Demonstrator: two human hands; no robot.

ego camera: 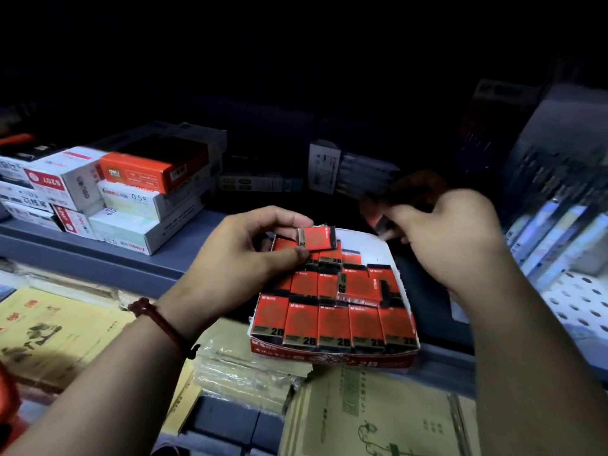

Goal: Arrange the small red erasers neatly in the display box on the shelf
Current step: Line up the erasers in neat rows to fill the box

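Watching from my end, I start at the left, where stacked stationery boxes (131, 192) sit on the shelf (98, 258), well apart from the work. My left hand (237, 258), a red cord (158, 320) at the wrist, pinches one red eraser (317, 237) between thumb and forefinger, with the other fingers loosely curled. It holds the eraser flat, just above the back rows of the display box (329, 358). The box rests at the shelf's front edge. Its front row (332, 324) stands tidy, but further back a loose eraser (360, 286) lies crosswise on top of the others. If I push the held one down beside it, I judge it could wedge or knock its neighbours askew, and pressing hard near that edge might tip the whole box forward onto the yellow paper packs (56, 334) below. The pinch is only on one end of the eraser, so it could also twist out. My right hand (454, 238) is smeared by motion. Its fingers are curled round a red-and-dark piece (376, 220) — probably another eraser, though I cannot confirm it or say how firmly it is held. The box's back corner lies behind my left fingers, so I cannot tell how full those rows are. The upper shelf is lost in darkness, and the goods at far right are too blurred to name.
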